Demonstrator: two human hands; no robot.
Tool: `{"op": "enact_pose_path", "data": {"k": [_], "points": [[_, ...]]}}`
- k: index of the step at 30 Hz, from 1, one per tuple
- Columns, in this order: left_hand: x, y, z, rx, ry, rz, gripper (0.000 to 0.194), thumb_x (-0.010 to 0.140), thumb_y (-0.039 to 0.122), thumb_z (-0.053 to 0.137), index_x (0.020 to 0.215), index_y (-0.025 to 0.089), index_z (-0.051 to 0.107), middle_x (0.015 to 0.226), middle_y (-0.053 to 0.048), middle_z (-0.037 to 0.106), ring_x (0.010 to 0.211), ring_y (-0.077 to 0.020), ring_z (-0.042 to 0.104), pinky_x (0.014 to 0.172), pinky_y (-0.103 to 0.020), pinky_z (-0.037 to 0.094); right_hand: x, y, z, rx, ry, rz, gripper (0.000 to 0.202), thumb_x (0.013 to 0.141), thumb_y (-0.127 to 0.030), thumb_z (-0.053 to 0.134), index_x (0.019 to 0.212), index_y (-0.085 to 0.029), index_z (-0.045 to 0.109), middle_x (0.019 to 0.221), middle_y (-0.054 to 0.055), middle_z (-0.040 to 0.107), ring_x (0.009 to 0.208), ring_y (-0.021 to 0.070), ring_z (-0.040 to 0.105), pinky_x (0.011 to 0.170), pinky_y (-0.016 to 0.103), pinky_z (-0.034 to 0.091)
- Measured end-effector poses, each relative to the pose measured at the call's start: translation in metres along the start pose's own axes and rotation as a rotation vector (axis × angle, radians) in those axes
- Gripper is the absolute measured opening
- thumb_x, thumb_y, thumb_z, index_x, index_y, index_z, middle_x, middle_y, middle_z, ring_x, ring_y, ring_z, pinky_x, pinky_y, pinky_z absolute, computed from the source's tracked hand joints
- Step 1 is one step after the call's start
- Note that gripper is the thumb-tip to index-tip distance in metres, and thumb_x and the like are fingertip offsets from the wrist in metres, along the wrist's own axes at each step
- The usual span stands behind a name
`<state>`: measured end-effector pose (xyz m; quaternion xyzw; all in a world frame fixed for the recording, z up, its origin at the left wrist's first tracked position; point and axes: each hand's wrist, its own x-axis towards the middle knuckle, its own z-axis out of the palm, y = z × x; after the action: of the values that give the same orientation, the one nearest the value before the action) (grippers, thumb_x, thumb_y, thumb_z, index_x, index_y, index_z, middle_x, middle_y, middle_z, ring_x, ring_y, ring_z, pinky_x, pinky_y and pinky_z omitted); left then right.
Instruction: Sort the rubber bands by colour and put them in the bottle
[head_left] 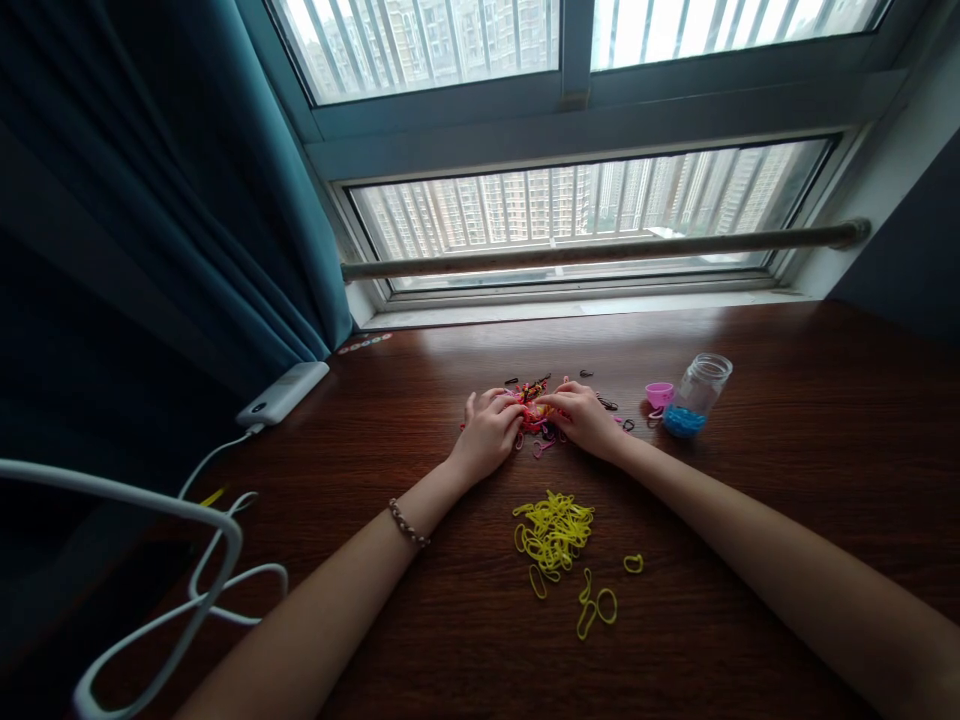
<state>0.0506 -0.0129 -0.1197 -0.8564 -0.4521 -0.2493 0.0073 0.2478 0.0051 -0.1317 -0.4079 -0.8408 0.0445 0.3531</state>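
Observation:
A small heap of mixed rubber bands (537,408), mostly red and pink with some black and yellow, lies on the brown table. From the left, my left hand (489,430) bends its fingers into the heap, closed on some of the bands. My right hand (586,416) meets it from the other side, thumb and fingers together at the bands. The fingertips of both hands are partly hidden among them. Closer to me is a separate pile of yellow rubber bands (555,532), with a few loose yellow bands (606,606) beside it.
Right of my right hand stand a glass jar (697,395) with blue bands in its bottom and a small pink cup (660,395). A white power bank (283,392) with a white cable (232,560) lies at left, near a blue curtain (247,200). A window is behind the table.

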Motion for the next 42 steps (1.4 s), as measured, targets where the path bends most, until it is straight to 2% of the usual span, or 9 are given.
{"op": "enact_pose_path", "data": {"k": [3, 6, 9, 12, 15, 25, 33, 38, 42], "points": [[0.000, 0.002, -0.003, 0.004, 0.022, -0.007, 0.022, 0.085, 0.028, 0.042, 0.098, 0.023, 0.060, 0.112, -0.006, 0.058, 0.117, -0.0246, 0.038, 0.102, -0.053, 0.017, 0.001, 0.000, -0.001, 0.034, 0.020, 0.018, 0.021, 0.076, -0.020, 0.060, 0.097, -0.021, 0.066, 0.082, 0.007, 0.065, 0.082, 0.0184, 0.057, 0.080, 0.036, 0.043], [-0.001, 0.004, -0.006, -0.001, 0.032, 0.025, 0.032, 0.085, 0.023, 0.042, 0.116, 0.023, 0.051, 0.123, -0.008, 0.052, 0.124, -0.0245, 0.032, 0.104, -0.051, 0.015, 0.001, -0.001, -0.001, 0.080, 0.054, -0.012, 0.019, 0.075, -0.020, 0.061, 0.094, -0.021, 0.066, 0.081, 0.006, 0.065, 0.080, 0.0180, 0.057, 0.079, 0.035, 0.044], [-0.001, 0.006, -0.006, -0.017, -0.049, 0.125, 0.047, 0.084, 0.016, 0.039, 0.130, 0.023, 0.035, 0.131, -0.009, 0.045, 0.129, -0.0228, 0.026, 0.105, -0.052, 0.008, 0.001, -0.004, -0.003, 0.120, 0.060, -0.038, 0.015, 0.075, -0.019, 0.060, 0.089, -0.021, 0.065, 0.080, 0.004, 0.066, 0.077, 0.0172, 0.057, 0.076, 0.033, 0.045], [-0.001, 0.005, -0.005, -0.039, -0.123, 0.167, 0.050, 0.084, 0.014, 0.036, 0.134, 0.020, 0.028, 0.132, -0.012, 0.044, 0.128, -0.0208, 0.032, 0.106, -0.052, 0.004, 0.001, -0.008, -0.006, 0.168, 0.060, -0.015, 0.010, 0.077, -0.020, 0.059, 0.084, -0.019, 0.065, 0.077, 0.004, 0.065, 0.071, 0.0152, 0.058, 0.067, 0.028, 0.045], [-0.001, 0.004, -0.004, -0.055, -0.131, 0.153, 0.048, 0.085, 0.015, 0.035, 0.133, 0.020, 0.030, 0.131, -0.011, 0.045, 0.125, -0.0195, 0.036, 0.106, -0.052, 0.003, 0.000, -0.008, -0.006, 0.217, 0.088, 0.009, 0.010, 0.078, -0.022, 0.057, 0.083, -0.019, 0.065, 0.076, 0.004, 0.065, 0.068, 0.0141, 0.059, 0.065, 0.026, 0.045], [-0.002, 0.005, -0.009, -0.076, -0.128, 0.204, 0.030, 0.086, 0.018, 0.038, 0.107, 0.027, 0.057, 0.113, -0.002, 0.061, 0.122, -0.0197, 0.039, 0.105, -0.051, 0.003, 0.001, 0.000, -0.002, 0.351, 0.184, 0.124, 0.014, 0.079, -0.020, 0.052, 0.084, -0.018, 0.064, 0.080, 0.004, 0.067, 0.073, 0.0152, 0.061, 0.070, 0.028, 0.047], [-0.002, 0.004, -0.008, -0.071, -0.079, 0.186, 0.023, 0.086, 0.022, 0.040, 0.094, 0.024, 0.062, 0.103, -0.002, 0.064, 0.118, -0.0199, 0.042, 0.105, -0.048, 0.008, 0.001, 0.001, -0.001, 0.289, 0.231, 0.162, 0.011, 0.077, -0.022, 0.053, 0.079, -0.018, 0.063, 0.077, 0.003, 0.066, 0.070, 0.0151, 0.059, 0.066, 0.026, 0.045], [-0.002, 0.006, -0.007, -0.016, -0.079, 0.144, 0.027, 0.087, 0.027, 0.041, 0.110, 0.023, 0.055, 0.115, -0.005, 0.058, 0.120, -0.0216, 0.038, 0.105, -0.049, 0.011, 0.000, 0.004, -0.004, 0.098, 0.220, 0.305, 0.011, 0.077, -0.025, 0.055, 0.077, -0.018, 0.064, 0.074, 0.003, 0.065, 0.068, 0.0150, 0.058, 0.066, 0.025, 0.042], [-0.002, 0.006, -0.005, 0.030, -0.163, 0.160, 0.036, 0.087, 0.035, 0.040, 0.121, 0.028, 0.047, 0.131, -0.004, 0.045, 0.127, -0.0264, 0.026, 0.103, -0.055, 0.005, -0.001, 0.004, -0.007, -0.025, 0.179, 0.403, 0.013, 0.079, -0.028, 0.054, 0.079, -0.020, 0.065, 0.076, 0.004, 0.065, 0.073, 0.0159, 0.057, 0.069, 0.025, 0.040]]}}
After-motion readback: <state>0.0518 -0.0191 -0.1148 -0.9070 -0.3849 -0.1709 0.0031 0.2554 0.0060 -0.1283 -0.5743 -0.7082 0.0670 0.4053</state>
